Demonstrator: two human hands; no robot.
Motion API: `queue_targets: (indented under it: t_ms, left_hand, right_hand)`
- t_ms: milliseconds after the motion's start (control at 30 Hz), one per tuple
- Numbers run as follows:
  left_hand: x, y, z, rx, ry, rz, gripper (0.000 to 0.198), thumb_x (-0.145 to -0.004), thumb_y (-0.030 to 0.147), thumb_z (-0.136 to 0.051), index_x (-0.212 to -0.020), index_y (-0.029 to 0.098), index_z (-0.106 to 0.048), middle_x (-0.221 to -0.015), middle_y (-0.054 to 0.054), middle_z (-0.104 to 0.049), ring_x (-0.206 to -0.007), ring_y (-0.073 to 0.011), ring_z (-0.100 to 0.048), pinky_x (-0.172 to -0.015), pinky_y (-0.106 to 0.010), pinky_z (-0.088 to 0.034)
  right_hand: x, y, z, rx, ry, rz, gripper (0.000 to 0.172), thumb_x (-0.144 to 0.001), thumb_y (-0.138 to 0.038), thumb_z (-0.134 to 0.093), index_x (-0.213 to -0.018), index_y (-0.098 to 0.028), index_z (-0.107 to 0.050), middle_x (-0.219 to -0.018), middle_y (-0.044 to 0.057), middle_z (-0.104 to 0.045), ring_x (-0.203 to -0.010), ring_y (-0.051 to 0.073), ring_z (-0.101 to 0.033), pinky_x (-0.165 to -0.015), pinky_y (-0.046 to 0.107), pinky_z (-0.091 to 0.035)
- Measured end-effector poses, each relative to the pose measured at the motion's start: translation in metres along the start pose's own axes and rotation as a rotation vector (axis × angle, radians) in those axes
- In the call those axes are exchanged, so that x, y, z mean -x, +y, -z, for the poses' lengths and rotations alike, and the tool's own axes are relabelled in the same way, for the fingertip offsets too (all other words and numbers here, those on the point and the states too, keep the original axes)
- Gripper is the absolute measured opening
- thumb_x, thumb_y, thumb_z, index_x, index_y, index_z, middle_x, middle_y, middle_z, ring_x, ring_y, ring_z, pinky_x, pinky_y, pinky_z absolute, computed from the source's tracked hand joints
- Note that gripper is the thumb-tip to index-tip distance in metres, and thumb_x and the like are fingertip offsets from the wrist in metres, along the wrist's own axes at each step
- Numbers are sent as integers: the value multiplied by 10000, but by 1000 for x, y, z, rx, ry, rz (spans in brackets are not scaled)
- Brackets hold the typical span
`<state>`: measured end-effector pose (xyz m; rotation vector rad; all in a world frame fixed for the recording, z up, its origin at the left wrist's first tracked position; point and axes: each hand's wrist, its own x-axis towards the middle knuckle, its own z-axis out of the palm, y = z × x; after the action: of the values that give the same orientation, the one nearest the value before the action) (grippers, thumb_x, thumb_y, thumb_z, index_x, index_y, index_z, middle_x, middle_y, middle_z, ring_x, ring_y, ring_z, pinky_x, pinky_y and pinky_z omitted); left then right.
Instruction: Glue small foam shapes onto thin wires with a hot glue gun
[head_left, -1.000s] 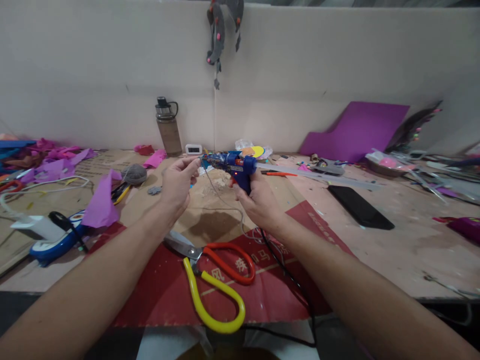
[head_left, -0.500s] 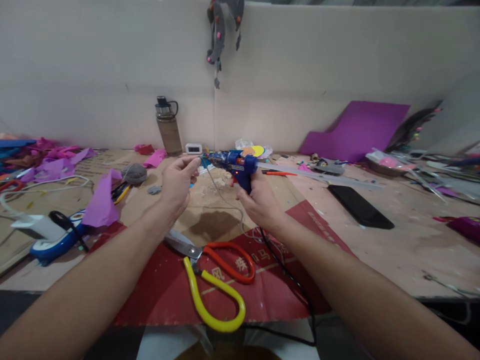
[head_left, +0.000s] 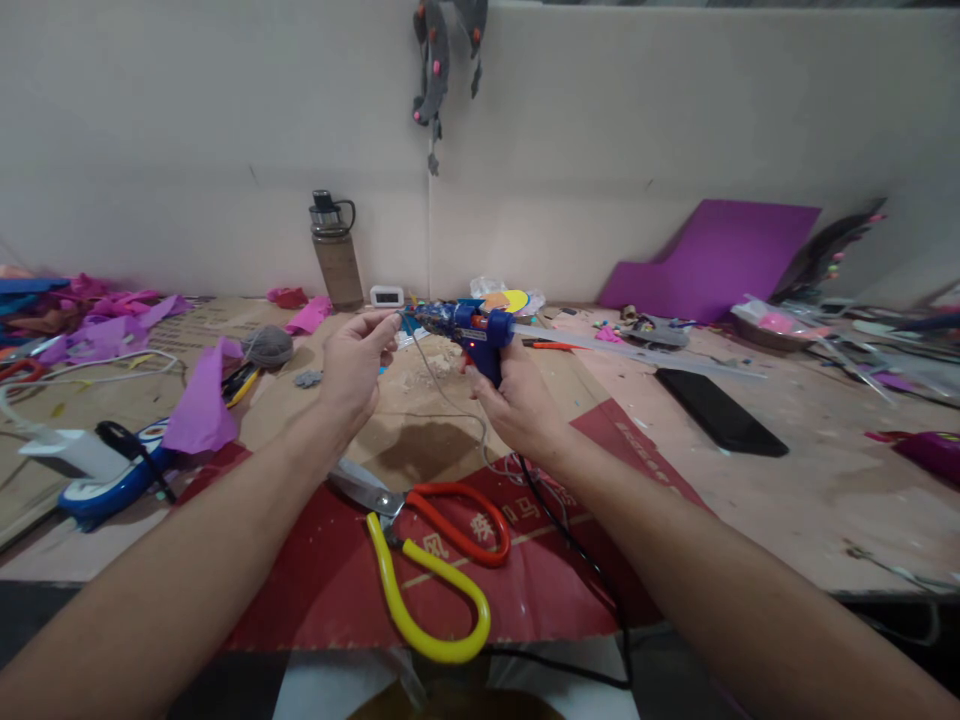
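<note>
My right hand (head_left: 517,395) is wrapped round the handle of a blue hot glue gun (head_left: 480,335), its nozzle pointing left and a clear glue stick (head_left: 570,338) sticking out of its back. A small red light glows on the gun. Thumb and fingers of my left hand (head_left: 358,358) pinch the end of a thin grey cord (head_left: 442,393) close to the nozzle. Whether nozzle and cord touch I cannot tell. From there the cord droops to the table under my right wrist. Below both hands lie large scissors (head_left: 390,503) with one red and one yellow handle.
Red and brown cardboard (head_left: 315,590) covers the table's middle. A black phone (head_left: 720,412) lies to the right. On the left are a power strip (head_left: 124,480), purple felt (head_left: 202,405) and a grey yarn ball (head_left: 268,346). A bottle (head_left: 339,262) stands behind my left hand.
</note>
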<state>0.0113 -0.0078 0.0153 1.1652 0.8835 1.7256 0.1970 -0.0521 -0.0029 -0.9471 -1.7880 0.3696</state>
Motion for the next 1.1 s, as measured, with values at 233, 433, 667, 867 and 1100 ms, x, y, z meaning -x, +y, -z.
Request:
queue_targets:
  t_ms: [233, 433, 667, 867, 1100]
  left_hand:
    - [1, 2, -1, 3, 11, -4, 121, -662, 243, -767, -731, 166, -704, -584, 26, -538, -511, -57, -435, -464, -189, -293]
    - [-1, 0, 1, 21, 8, 5, 134, -653, 243, -777, -736, 163, -706, -598, 24, -538, -518, -54, -432, -460, -183, -283]
    - [-1, 0, 0, 18, 4, 0, 115, -679, 239, -765, -742, 166, -703, -588, 26, -529, -515, -57, -428, -459, -189, -289]
    - [0, 1, 1, 1, 4, 5, 113, -691, 241, -762, -746, 168, -696, -601, 25, -534, -516, -58, -441, -465, -195, -303]
    - [-1, 2, 1, 13, 4, 3, 95, -693, 238, -757, -731, 177, -695, -580, 24, -524, -512, -64, -437, -460, -192, -312]
  right_hand:
    - [0, 3, -1, 4, -3, -14, 233, -890, -260, -494, -1119, -228, -523, -1086, 124, -616, -1038, 284, -594, -860, 505, -554]
    - [0, 4, -2, -5, 9, -23, 208, -889, -263, -493, -1090, -223, -525, -1108, 128, -615, -1030, 291, -598, -865, 525, -550]
    - [1, 5, -2, -10, -6, -3, 252, -897, -266, -499, -1146, -235, -518, -1083, 118, -618, -1035, 289, -605, -889, 534, -546]
    - [1, 5, -2, 1, 8, -11, 233, -895, -272, -503, -1124, -233, -531, -1078, 111, -618, -1045, 286, -603, -899, 521, -542]
    - [0, 2, -1, -8, 4, -35, 220, -889, -276, -502, -1103, -229, -522, -1109, 123, -615, -1059, 296, -597, -934, 557, -517]
